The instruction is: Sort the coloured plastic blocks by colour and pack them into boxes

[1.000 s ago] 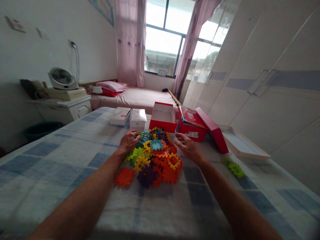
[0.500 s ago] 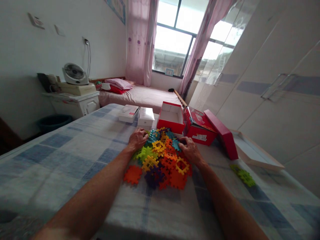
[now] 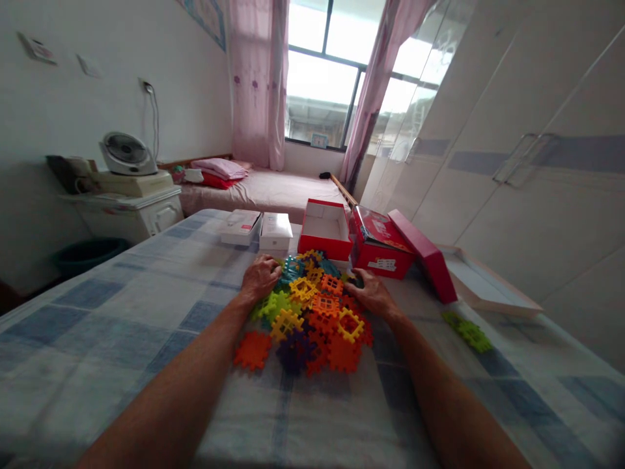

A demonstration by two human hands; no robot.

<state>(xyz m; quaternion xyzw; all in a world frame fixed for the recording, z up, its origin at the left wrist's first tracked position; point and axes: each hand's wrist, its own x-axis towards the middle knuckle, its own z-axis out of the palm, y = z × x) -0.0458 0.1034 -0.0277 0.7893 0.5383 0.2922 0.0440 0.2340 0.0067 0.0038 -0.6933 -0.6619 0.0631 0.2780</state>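
A heap of interlocking plastic building pieces (image 3: 303, 290), in orange, yellow, green, teal and purple, lies on the checked cloth between my hands. My left hand (image 3: 261, 279) rests at the heap's far left edge, fingers curled in against green and teal pieces; what they grip, if anything, is hidden. At the far right edge is my right hand (image 3: 372, 291), thumb and fingers bent around a dark, greenish building piece (image 3: 358, 282), partly covered by the fingers. Closest to me lie a flat orange piece (image 3: 252, 350) and a purple piece (image 3: 295, 352).
Behind the heap stand two white boxes (image 3: 276, 230), an open red box (image 3: 325, 247) and a red printed box (image 3: 383, 254). A red lid (image 3: 424, 257) leans beside it. Farther right are a shallow tray-like lid (image 3: 493, 296) and joined green pieces (image 3: 467, 331).
The view has turned slightly right. A teal piece near my right hand no longer shows on the heap, and a darker piece now shows between that hand's fingers. My left hand stays at the heap's edge.
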